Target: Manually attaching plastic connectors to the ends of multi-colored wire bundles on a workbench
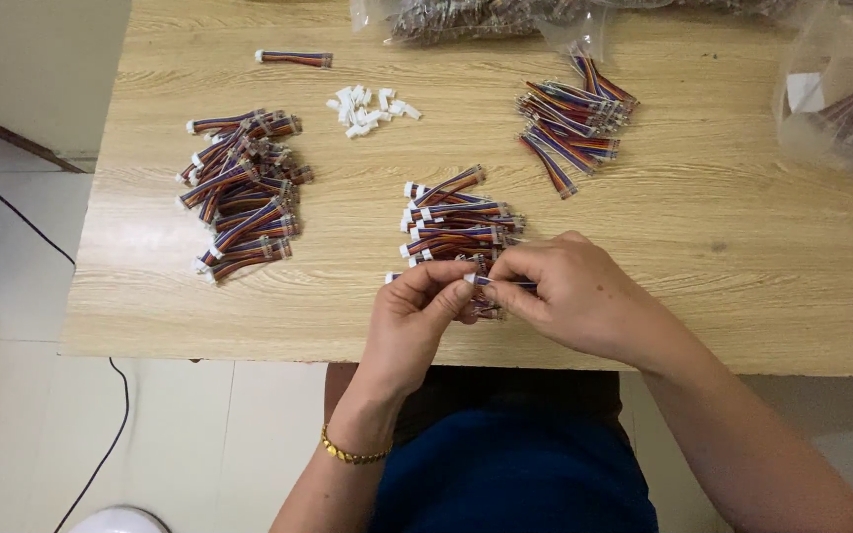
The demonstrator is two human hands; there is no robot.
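My left hand (417,316) and my right hand (570,291) meet near the front edge of a light wooden table (742,257). Between their fingertips they pinch one short multicoloured ribbon cable (491,282) with a white plug at its left end. A second white plug tip (391,277) sticks out left of my left hand. Just beyond the hands lies a pile of the same cables with white plugs (458,222). A gold bracelet (350,454) circles my left wrist.
A larger pile of plugged cables (242,192) lies at the left, a single cable (293,58) at the far left back. Loose white plug housings (370,109) sit mid-back. A pile of cables without plugs (573,123) lies right of centre. Clear bags of cables (841,99) line the back and right.
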